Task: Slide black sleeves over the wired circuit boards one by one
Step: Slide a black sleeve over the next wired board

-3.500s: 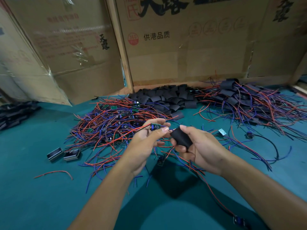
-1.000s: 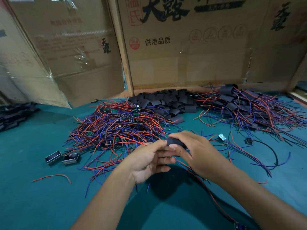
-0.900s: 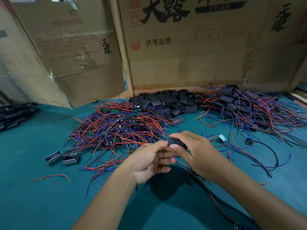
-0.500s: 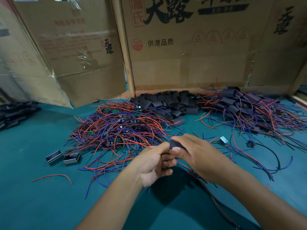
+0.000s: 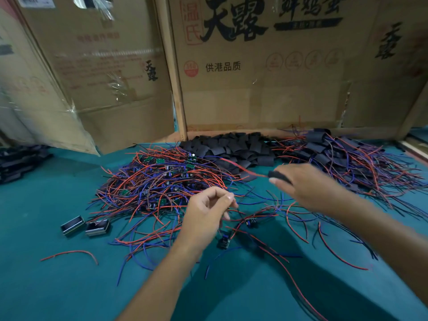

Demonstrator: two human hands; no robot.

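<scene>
- Two hands that met over one sleeve half a second ago have parted, so by my reading that board is now sleeved and the cycle is turning over to the next one.
- Nearest, the left hand [image 5: 208, 210] hangs above the green table [image 5: 46, 286] with fingers loosely curled; thin wires run past its fingertips, but I cannot tell whether it pinches one.
- Just under it lie two loose bare boards [image 5: 251, 222], touching neither hand.
- Further out, the right hand [image 5: 308, 186] has swung rightward and grips the sleeved board [image 5: 278, 176], its red wire [image 5: 243, 169] trailing back left.
- Behind the left hand lies the pile of unsleeved wired boards [image 5: 162, 179].
- Farthest, the heap of black sleeves [image 5: 231, 147] sits against the cardboard, with the finished pile [image 5: 342, 156] beyond the right hand, probably the drop point.
</scene>
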